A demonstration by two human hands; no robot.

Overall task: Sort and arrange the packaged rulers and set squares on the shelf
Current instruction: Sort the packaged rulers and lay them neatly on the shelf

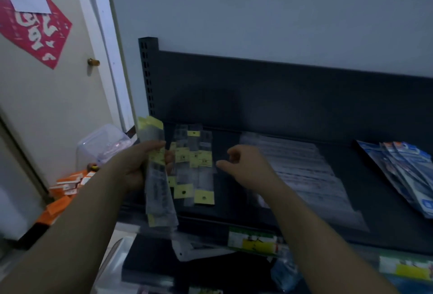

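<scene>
Left hand (138,169) grips a floppy bundle of clear plastic ruler packets (160,190) with yellow paper tags, centre left, at the shelf's front edge. Right hand (246,169) hovers loosely curled, nothing visible in it, over bare dark metal shelf (229,202) between flat yellow-tagged sleeves (196,167) and a fanned, glossy clear stack (304,176). Blue packets (403,176) lie far right.

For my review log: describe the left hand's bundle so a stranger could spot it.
Find the dark shelf; at its left end the left hand grips a bundle of clear ruler packs with yellow tabs. Unlike the flat-lying packs beside it, it stands upright.
</scene>
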